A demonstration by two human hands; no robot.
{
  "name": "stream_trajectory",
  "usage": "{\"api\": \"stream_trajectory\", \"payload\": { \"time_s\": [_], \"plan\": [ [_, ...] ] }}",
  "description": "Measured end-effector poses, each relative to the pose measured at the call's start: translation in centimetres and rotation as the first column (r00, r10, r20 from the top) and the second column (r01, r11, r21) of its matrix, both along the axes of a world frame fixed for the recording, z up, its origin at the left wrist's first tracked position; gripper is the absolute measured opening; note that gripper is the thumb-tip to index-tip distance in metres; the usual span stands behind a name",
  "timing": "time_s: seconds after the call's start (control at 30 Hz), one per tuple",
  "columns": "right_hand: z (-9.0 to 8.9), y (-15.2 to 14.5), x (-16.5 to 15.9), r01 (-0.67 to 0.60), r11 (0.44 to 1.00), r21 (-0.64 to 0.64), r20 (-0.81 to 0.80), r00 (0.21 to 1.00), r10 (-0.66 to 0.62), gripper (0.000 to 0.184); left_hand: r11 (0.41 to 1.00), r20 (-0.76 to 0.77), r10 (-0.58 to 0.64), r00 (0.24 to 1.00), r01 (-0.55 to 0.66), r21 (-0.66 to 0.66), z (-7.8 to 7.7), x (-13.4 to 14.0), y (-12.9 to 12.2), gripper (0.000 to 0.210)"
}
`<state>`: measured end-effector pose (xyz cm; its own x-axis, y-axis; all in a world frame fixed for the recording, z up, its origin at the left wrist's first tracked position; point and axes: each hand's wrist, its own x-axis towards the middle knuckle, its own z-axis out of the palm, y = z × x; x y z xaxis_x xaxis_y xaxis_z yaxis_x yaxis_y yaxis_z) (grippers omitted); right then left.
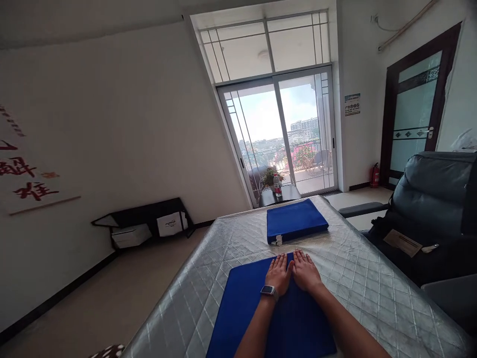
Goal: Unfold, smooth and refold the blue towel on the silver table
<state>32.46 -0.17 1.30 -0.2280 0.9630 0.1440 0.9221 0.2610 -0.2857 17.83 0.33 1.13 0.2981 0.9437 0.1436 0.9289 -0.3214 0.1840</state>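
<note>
A flat blue fabric piece (238, 303) lies spread on a table under a silvery quilted cover (194, 288). My left hand (278, 273), with a watch (268, 290) at the wrist, rests flat on its far part. Beside it, thumbs nearly touching, my right hand (305, 271) also lies flat with fingers stretched forward near the far edge. Neither hand grips anything. Just beyond the fingertips sits a thicker blue folded piece or cushion (296, 219), with a small white tag (278, 240) at its near left corner.
At right stands a dark armchair (436, 194) with a brown card (402, 242) on dark cloth. Past the table's far end, a small black table (266, 199) holds a bottle (277, 185) and a plant. A low black shelf (149, 214) with white boxes is along the left wall.
</note>
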Motion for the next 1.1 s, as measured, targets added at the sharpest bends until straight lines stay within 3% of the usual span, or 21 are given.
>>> {"api": "stream_trajectory", "payload": {
  "time_s": [0.63, 0.77, 1.1],
  "plan": [
    [0.5, -0.1, -0.2, 0.012, 1.0, -0.023, 0.042, 0.999, -0.011, 0.067, 0.954, -0.116, 0.29, 0.95, -0.296, -0.046, 0.3, -18.0, -2.4, 0.069],
    [0.7, -0.1, -0.3, 0.013, 0.999, -0.047, 0.061, 0.998, -0.011, 0.068, 0.949, -0.091, 0.313, 0.946, -0.315, -0.017, -0.2, -19.2, -2.3, 0.07],
    [1.1, -0.3, -0.5, 0.017, 0.998, -0.055, 0.109, 0.994, -0.011, 0.068, 0.938, -0.012, 0.348, 0.938, -0.348, 0.001, -0.9, -19.2, -2.2, 0.084]
  ]
}}
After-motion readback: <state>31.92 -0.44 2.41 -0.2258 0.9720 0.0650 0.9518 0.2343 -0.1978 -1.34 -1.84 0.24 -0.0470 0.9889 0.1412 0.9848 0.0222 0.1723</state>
